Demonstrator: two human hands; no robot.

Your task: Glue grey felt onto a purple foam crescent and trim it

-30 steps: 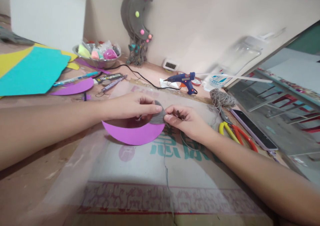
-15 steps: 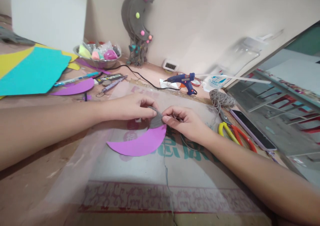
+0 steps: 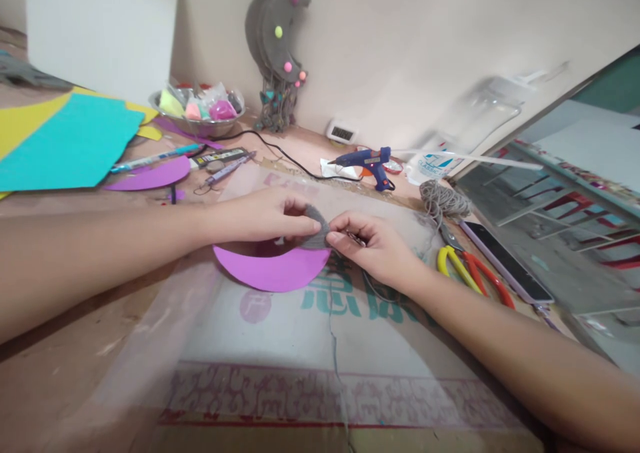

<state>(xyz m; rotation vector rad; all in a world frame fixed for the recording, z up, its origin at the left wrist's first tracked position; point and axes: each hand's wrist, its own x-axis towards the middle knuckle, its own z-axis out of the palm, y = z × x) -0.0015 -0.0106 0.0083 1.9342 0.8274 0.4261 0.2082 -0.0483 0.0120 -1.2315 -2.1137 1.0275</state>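
A purple foam crescent hangs just over the plastic-covered board, its right end wrapped in grey yarn. My left hand pinches the wrapped part between thumb and fingers. Close on its right, my right hand is closed at the edge of the wrapping, its thumb and forefinger pressed together on the yarn. Loose yarn trails beneath my right hand.
Behind my hands lie a blue glue gun, a small clock and a bowl of clay packets. Yarn ball, scissors and phone are right; foam sheets left.
The purple crescent has turned, its left tip swinging upward towards my left wrist. More of the grey wrapped end shows above my left thumb.
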